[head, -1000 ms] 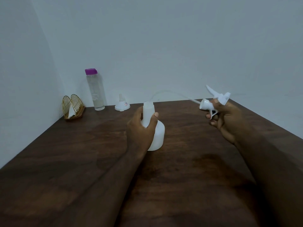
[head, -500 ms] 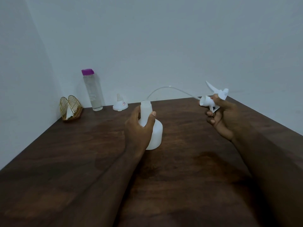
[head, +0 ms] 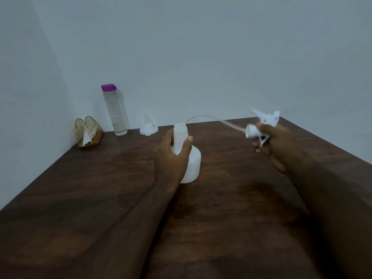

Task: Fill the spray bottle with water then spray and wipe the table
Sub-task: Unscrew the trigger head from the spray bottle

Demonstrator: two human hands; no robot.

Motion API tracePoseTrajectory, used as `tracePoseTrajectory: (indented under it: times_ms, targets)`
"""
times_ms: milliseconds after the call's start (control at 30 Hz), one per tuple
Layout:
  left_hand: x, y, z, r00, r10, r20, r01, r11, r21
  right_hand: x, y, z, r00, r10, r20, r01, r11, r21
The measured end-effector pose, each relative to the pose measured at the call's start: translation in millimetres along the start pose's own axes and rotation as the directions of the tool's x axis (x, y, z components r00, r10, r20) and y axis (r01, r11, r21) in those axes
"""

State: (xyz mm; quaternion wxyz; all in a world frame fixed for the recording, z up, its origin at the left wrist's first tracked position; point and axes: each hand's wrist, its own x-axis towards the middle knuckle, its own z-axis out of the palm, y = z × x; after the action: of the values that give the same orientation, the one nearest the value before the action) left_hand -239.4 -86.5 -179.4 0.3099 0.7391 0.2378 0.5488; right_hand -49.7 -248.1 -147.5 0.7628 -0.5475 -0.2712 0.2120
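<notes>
A white spray bottle (head: 192,160) stands uncapped on the dark wooden table (head: 100,198). My left hand (head: 171,156) grips its neck. My right hand (head: 273,141) holds the white spray head (head: 259,127) off to the right, above the table. Its thin clear dip tube (head: 209,117) arcs back toward the bottle's mouth, with the tip just above or beside the opening. A clear water bottle (head: 116,111) with a purple cap stands by the back wall on the left. A white funnel (head: 148,126) sits upside down next to it.
A gold wire napkin holder (head: 88,133) with white napkins sits in the back left corner. Pale walls close the table at the back and on the left. The table's right edge runs diagonally behind my right hand.
My right hand has pulled the spray head a little further right and down, drawing the tube out of the bottle. My left hand keeps its hold on the neck.
</notes>
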Motion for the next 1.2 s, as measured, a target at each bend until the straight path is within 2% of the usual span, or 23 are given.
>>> tracePoseTrajectory:
  times_ms: [33, 133, 167, 233, 267, 367, 500, 600, 700, 733, 833, 933, 1033, 1133, 1200]
  targets:
    - [0.1, 0.1, 0.0, 1.000, -0.001, -0.004, 0.001, 1.000, -0.005, 0.1, -1.5, -0.7, 1.000, -0.016, -0.020, 0.016, 1.000, -0.014]
    - [0.0, 0.2, 1.0, 1.000, 0.005, -0.013, -0.005, 1.000, -0.011, 0.4, -2.6, -1.0, 1.000, -0.005, 0.030, 0.000, 0.986, 0.166]
    - [0.2, 0.6, 1.3, 1.000, 0.005, -0.011, -0.005, 1.000, -0.010, -0.2, -2.7, -0.6, 0.999, -0.018, 0.029, 0.013, 0.987, 0.160]
    - [0.0, 0.7, 0.3, 1.000, 0.000, -0.006, 0.000, 1.000, -0.008, -2.0, -1.4, 2.2, 0.999, -0.049, -0.012, 0.049, 0.999, 0.008]
    - [0.1, 0.4, 0.1, 1.000, -0.003, -0.006, 0.003, 1.000, -0.008, -1.7, -0.4, 2.9, 0.999, -0.053, -0.007, 0.053, 0.999, -0.005]
    - [-0.2, 1.1, -0.7, 1.000, -0.016, 0.000, 0.016, 1.000, 0.003, -3.3, -2.1, 4.3, 0.997, -0.033, 0.071, 0.018, 0.979, 0.205]
    - [-1.8, 3.9, -1.1, 0.999, -0.036, 0.019, 0.035, 0.999, 0.032, -3.9, -3.3, 1.5, 0.999, -0.048, 0.023, 0.046, 0.996, 0.076]
    - [-1.9, 2.7, -0.2, 1.000, -0.024, 0.019, 0.023, 0.999, 0.025, -3.7, -3.3, 1.6, 0.998, -0.052, 0.028, 0.045, 0.977, 0.208]
    - [-0.3, 2.9, 0.5, 1.000, -0.025, 0.014, 0.025, 1.000, 0.018, -3.4, -0.4, 2.4, 0.998, -0.056, -0.024, 0.055, 0.998, -0.022]
    - [0.3, 2.6, 0.9, 1.000, -0.025, 0.011, 0.025, 1.000, 0.019, -3.0, 0.5, 2.7, 0.999, -0.039, -0.003, 0.039, 0.999, -0.018]
    - [1.6, 0.7, 1.9, 1.000, -0.027, 0.000, 0.027, 1.000, 0.014, -3.0, -3.9, 3.1, 0.997, -0.025, 0.075, 0.009, 0.978, 0.208]
    - [1.3, -0.8, 1.4, 1.000, -0.008, -0.004, 0.008, 1.000, 0.030, -4.7, -3.8, 3.8, 0.997, -0.064, 0.048, 0.061, 0.996, 0.059]
    - [1.0, -0.8, 0.8, 1.000, 0.006, -0.001, -0.006, 0.999, 0.051, -5.1, -0.2, 5.9, 0.993, -0.050, 0.110, 0.033, 0.988, 0.150]
    - [0.5, -1.7, 0.2, 1.000, 0.019, -0.011, -0.018, 0.998, 0.052, -4.3, -2.4, 3.9, 0.997, -0.057, 0.049, 0.051, 0.993, 0.111]
    - [0.1, -0.2, -0.7, 1.000, 0.025, -0.004, -0.025, 0.998, 0.049, -3.5, -0.3, 2.6, 0.996, -0.041, 0.078, 0.028, 0.987, 0.160]
